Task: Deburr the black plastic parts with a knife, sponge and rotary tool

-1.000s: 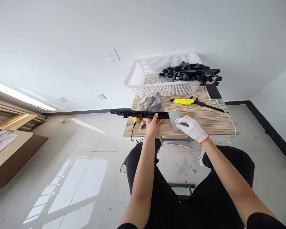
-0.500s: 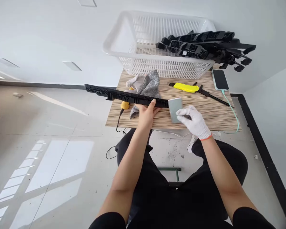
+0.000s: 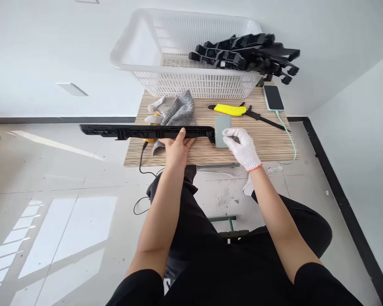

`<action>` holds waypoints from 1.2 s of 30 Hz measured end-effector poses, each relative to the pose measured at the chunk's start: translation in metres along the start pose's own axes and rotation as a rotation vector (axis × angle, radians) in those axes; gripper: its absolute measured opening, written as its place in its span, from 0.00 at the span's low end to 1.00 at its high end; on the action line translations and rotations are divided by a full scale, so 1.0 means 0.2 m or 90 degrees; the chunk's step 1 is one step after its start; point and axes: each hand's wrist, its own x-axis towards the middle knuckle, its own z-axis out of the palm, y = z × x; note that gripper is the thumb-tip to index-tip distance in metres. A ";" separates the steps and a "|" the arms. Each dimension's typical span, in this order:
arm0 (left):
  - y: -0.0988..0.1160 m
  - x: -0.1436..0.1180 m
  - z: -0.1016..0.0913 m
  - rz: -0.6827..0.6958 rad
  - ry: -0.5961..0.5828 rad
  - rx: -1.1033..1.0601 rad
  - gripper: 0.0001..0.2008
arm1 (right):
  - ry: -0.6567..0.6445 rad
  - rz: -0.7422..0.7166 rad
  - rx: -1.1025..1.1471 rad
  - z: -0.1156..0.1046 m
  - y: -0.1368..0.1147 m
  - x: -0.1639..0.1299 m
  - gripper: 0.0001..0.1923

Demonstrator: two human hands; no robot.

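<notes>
My bare left hand [image 3: 176, 148] grips a long black plastic strip [image 3: 140, 131] that lies across the small wooden table [image 3: 268, 144] and sticks out far past its left edge. My right hand [image 3: 242, 146], in a white knit glove, holds a grey-green sanding block [image 3: 222, 130] against the strip's right end. A grey glove [image 3: 175, 111] lies crumpled just behind the strip.
A white plastic basket [image 3: 166, 59] stands at the back of the table with several black strips [image 3: 245, 53] piled over its right rim. A yellow utility knife [image 3: 230, 110], a black tool [image 3: 261, 120] and a phone [image 3: 272, 97] on a green cable lie to the right. Tiled floor surrounds the table.
The view has dropped and moved closer to the table. The strip has slid left, and the sanding block has shifted along its right end.
</notes>
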 end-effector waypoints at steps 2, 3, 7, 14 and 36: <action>0.00 -0.01 -0.03 0.015 -0.024 0.019 0.34 | 0.005 -0.065 0.024 0.00 0.01 0.00 0.05; -0.01 -0.01 -0.05 0.027 -0.035 0.026 0.33 | 0.003 -0.080 0.037 0.00 0.02 0.00 0.04; -0.02 -0.02 -0.08 0.072 -0.054 0.047 0.30 | 0.006 -0.093 0.058 0.01 0.03 0.00 0.04; -0.04 -0.01 -0.06 0.096 -0.054 0.066 0.27 | 0.023 -0.097 0.006 0.00 0.02 0.00 0.05; -0.02 -0.07 -0.04 0.103 -0.013 0.075 0.20 | -0.028 -0.135 -0.042 0.01 0.04 0.01 0.02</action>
